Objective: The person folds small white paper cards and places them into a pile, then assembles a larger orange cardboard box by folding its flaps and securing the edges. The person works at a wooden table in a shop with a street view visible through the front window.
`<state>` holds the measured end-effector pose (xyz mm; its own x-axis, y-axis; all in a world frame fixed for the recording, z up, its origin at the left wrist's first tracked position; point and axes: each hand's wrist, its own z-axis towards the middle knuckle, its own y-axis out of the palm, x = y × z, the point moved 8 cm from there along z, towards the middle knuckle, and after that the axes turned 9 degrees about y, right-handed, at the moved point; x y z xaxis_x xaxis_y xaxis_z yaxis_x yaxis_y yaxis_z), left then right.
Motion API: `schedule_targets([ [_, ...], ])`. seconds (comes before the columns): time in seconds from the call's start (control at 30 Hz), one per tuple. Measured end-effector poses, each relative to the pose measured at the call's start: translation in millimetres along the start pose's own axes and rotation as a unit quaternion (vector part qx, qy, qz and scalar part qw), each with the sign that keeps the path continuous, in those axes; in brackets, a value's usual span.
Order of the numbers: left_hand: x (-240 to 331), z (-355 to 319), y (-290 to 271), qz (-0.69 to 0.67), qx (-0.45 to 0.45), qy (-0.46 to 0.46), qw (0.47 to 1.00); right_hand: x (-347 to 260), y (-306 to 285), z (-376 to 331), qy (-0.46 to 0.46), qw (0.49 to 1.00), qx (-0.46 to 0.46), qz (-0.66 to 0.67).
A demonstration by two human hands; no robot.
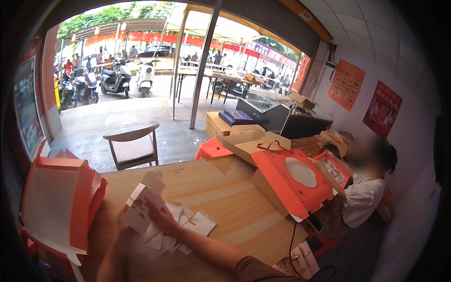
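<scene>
A small white carton [142, 207] with a brownish printed pattern is held up between my hands over the wooden table, its top flaps standing open. My left hand [125, 220] grips its left side, partly hidden by the box. On the right side, my right hand [164, 220] closes round the carton's lower edge. Under and beside my right hand lies a loose pile of flat white cartons [199, 224], some overlapping. Exactly how my fingertips sit on the box is too small to tell.
Red gift boxes [58, 202] stack at the left table edge. A red box with a white oval [300, 175] leans on a cardboard carton at the right. Beyond it another person [364, 197] holds a red tray of white pieces. A wooden chair [132, 148] stands across the table.
</scene>
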<state>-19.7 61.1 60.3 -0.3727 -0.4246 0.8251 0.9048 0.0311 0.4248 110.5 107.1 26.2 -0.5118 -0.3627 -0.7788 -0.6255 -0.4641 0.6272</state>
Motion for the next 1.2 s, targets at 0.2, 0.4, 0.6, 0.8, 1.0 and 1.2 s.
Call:
schedule_targets([
  [0.2, -31.5, -12.1, -19.8, -0.030, 0.016, -0.035, 0.999, -9.1, 10.4, -5.5, -0.024, 0.989, -0.010, -0.148],
  [0.4, -24.4, -8.9, -11.2, -0.136, -0.163, -0.082, 0.974, -37.0, 31.9, -20.1, -0.080, 0.987, 0.016, -0.139],
  [0.6, -45.5, -14.0, -25.7, -0.072, -0.120, -0.108, 0.984, -22.8, 12.7, -10.7, -0.087, 0.989, 0.032, -0.114],
  [0.8, -69.4, -16.6, -61.2, 0.025, -0.117, -0.107, 0.987, -29.6, 23.5, -22.0, -0.017, 0.988, -0.003, -0.153],
  [1.0, -68.4, -18.4, -45.2, -0.165, -0.097, -0.173, 0.966, -34.6, 35.4, -25.8, -0.034, 0.985, -0.045, -0.162],
  [1.2, -73.5, -11.3, -49.5, -0.157, -0.075, -0.153, 0.973, -30.1, 29.8, -24.5, -0.022, 0.988, -0.035, -0.146],
])
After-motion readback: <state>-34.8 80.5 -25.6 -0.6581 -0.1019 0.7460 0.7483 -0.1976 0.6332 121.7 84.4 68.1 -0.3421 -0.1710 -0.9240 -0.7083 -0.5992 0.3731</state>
